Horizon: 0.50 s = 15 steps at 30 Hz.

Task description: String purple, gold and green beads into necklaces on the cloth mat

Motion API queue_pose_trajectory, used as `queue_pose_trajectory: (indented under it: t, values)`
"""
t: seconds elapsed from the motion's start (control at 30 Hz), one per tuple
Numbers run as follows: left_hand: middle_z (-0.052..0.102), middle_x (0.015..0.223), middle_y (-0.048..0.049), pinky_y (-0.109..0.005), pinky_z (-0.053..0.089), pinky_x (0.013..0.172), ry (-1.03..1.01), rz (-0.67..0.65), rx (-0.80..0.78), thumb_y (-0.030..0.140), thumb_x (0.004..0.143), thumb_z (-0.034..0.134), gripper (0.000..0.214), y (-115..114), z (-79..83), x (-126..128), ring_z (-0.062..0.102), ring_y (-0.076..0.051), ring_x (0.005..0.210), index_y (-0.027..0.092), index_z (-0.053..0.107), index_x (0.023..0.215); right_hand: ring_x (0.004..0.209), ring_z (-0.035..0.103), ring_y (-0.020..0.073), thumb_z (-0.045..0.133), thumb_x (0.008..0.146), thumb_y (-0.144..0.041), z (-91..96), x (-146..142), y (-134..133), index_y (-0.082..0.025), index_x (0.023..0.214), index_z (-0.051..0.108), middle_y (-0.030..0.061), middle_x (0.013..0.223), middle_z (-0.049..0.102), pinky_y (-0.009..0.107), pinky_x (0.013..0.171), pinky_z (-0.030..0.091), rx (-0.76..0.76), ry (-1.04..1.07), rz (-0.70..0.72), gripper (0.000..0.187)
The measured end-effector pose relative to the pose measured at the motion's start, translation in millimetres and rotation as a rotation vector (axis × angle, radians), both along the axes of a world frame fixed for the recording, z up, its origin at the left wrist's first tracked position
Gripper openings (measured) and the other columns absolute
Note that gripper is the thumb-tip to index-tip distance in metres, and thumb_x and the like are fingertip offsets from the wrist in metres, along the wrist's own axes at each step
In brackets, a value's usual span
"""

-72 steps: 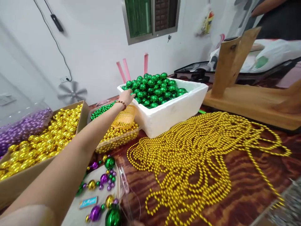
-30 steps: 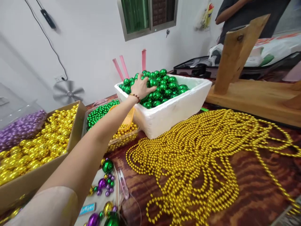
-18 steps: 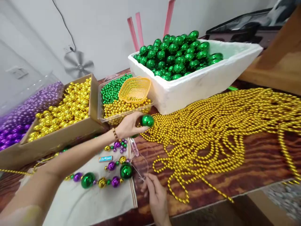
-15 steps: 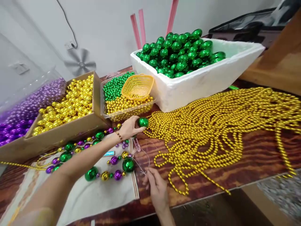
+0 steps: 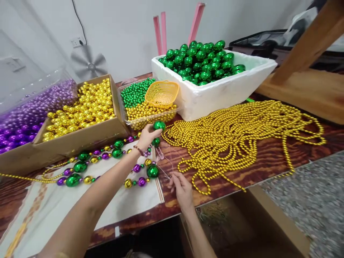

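The green ball (image 5: 159, 125) sits at the fingertips of the left hand (image 5: 146, 136), gripped above the wooden table (image 5: 268, 161), just in front of the clear tray (image 5: 150, 120). A second green ball (image 5: 156, 142) lies right under that hand; whether the hand holds it too cannot be told. The right hand (image 5: 182, 187) is nearer the table edge, its fingers pinched on a thin thread (image 5: 168, 165) that loops up toward the left hand.

Left of both hands a strand (image 5: 107, 156) of green, purple and gold balls lies on a white cloth (image 5: 129, 204). To the right spreads a heap of gold bead strings (image 5: 236, 132), touching the tray's front corner.

The tray holds small green and gold beads, with a yellow basket (image 5: 161, 94) on top. Beside it to the right stands a white foam box (image 5: 215, 96) piled with green balls. To the left come a carton (image 5: 80, 138) of gold balls, then purple balls (image 5: 29, 114).
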State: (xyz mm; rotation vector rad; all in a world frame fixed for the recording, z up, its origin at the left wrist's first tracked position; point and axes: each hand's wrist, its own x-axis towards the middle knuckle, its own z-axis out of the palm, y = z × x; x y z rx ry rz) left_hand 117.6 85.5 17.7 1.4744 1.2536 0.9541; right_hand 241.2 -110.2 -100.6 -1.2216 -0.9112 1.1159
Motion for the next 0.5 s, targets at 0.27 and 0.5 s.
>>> queue_pose_trajectory:
  t: [0.27,0.5]
  values:
    - [0.065,0.103,-0.0023,-0.028,0.054,0.070,-0.614,0.021,-0.211,0.030,0.073,0.079,0.056,-96.7,4.9,-84.3,0.070,-0.016,0.077,0.023,0.051,0.120,0.054,0.060,0.0140,0.064,0.086,-0.047,8.2,0.2,6.5,-0.018,0.095,0.065,-0.0010,0.063,0.060,0.022,0.044,0.047,0.004,0.072,-0.036,0.031]
    - [0.063,0.096,0.0000,-0.022,0.044,0.059,-0.594,0.084,-0.373,0.026,0.065,0.081,0.056,-129.7,-8.7,-95.3,0.071,-0.018,0.075,0.023,0.041,0.104,0.060,0.062,0.0144,0.061,0.089,-0.043,34.6,-6.3,-6.3,-0.016,0.105,0.067,0.0024,0.071,0.067,0.024,0.052,0.050,0.074,-0.083,0.006,0.031]
